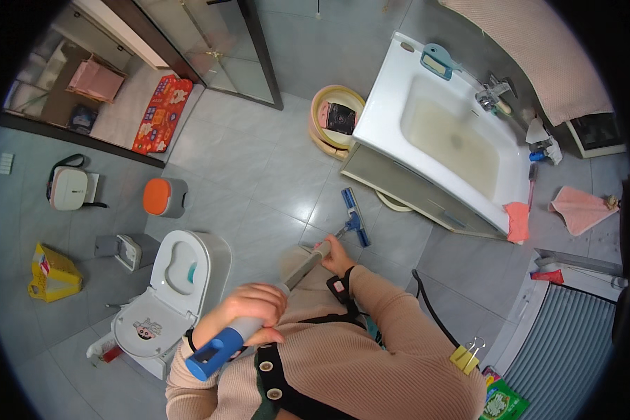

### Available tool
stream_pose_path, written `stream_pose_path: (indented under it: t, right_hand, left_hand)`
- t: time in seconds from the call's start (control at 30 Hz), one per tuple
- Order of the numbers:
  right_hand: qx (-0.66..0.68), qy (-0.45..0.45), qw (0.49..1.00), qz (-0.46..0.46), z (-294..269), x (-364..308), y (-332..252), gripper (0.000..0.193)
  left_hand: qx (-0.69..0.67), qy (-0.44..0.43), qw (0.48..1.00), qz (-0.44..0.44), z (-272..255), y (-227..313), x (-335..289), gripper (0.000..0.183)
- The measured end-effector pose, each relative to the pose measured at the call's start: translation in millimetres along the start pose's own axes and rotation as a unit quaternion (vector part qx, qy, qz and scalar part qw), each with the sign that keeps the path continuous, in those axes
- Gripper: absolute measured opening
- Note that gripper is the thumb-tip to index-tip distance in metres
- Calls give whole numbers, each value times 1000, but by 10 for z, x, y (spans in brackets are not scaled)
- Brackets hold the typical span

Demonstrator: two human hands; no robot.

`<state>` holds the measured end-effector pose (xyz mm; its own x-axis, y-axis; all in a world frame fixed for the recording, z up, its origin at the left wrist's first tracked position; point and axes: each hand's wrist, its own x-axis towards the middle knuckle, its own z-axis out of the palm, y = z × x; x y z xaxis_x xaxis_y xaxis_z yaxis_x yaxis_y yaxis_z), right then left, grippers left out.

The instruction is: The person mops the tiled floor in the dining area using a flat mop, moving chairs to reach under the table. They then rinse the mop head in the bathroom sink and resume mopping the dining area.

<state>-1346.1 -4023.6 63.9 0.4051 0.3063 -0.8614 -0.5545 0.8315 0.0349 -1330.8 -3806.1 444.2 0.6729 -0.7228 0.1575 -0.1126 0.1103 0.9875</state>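
My left hand [253,308] is closed around the upper grey handle of a mop, just below its blue end grip [213,355]. Farther down the shaft [304,269], my right hand [337,256] is wrapped round it. The mop's narrow blue head [354,217] is down at the grey tiled floor [266,189], between the toilet and the sink cabinet. Whether its whole underside touches the tiles cannot be seen. Both sleeves are pinkish beige, and a dark strap with a small device is at my right wrist.
To the left stands a white toilet [220,262], lid raised, beside an orange-topped bin [166,197] and a grey bin [144,250]. At right, a white sink [399,91] holds cloudy water. Stacked basins [317,115] sit by its cabinet [399,185]. A glass door [259,70] stands beyond.
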Motion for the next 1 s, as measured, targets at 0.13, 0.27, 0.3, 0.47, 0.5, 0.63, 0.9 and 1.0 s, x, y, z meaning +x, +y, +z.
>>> stream_pose_path:
  t: [0.13, 0.27, 0.3, 0.47, 0.5, 0.63, 0.9, 1.0]
  right_hand:
    - [-56, -41, 997, 29, 475, 239, 349, 25]
    - [-12, 63, 997, 47, 1052, 753, 612, 28]
    - [-8, 47, 997, 58, 1190, 843, 632, 28]
    - [68, 60, 991, 94, 2059, 1312, 689, 29]
    - [52, 42, 994, 90, 2231, 1381, 737, 30]
    - [-7, 21, 996, 87, 3141, 1739, 702, 30]
    - [-112, -63, 991, 47, 5338, 2771, 1185, 30]
    - [-187, -71, 976, 89, 6231, 3265, 1414, 23]
  left_hand:
    - [-58, 69, 994, 63, -627, -88, -141, 49]
    - [-104, 119, 985, 66, -1360, -147, -179, 40]
    - [-106, 109, 986, 67, -1573, -169, -162, 38]
    - [-129, 78, 987, 50, -2704, -197, 102, 32]
    - [-116, 76, 989, 47, -2911, -158, 150, 33]
    - [-61, 137, 984, 101, -3657, 0, 358, 42]
    - [25, 360, 928, 95, -5139, 619, 287, 51]
    - [38, 416, 900, 127, -5903, 782, 112, 50]
